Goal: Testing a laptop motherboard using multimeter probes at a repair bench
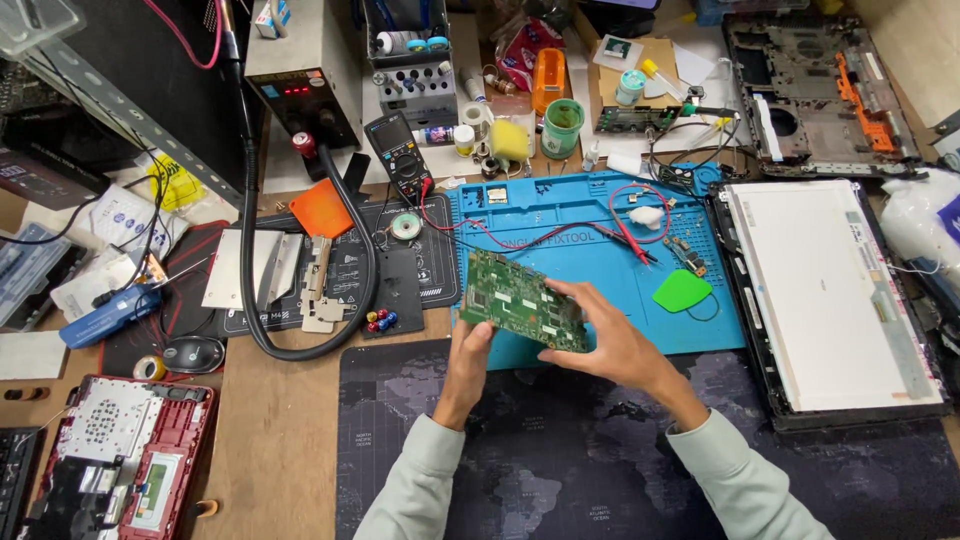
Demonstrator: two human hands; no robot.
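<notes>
Both hands grasp the green circuit board (522, 301) just above the near edge of the blue mat (600, 215). The left hand (468, 362) pinches its lower left corner, and the right hand (610, 342) clasps its right edge with fingers curled. It seems best to hold it by the edges only and keep it level. The board is rectangular, tilted, and full of small chips and silver parts.

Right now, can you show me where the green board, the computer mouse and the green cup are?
green board (520, 300), head view, middle of its top face.
computer mouse (194, 353), head view, top of its black shell.
green cup (562, 130), head view, its side wall.
</notes>
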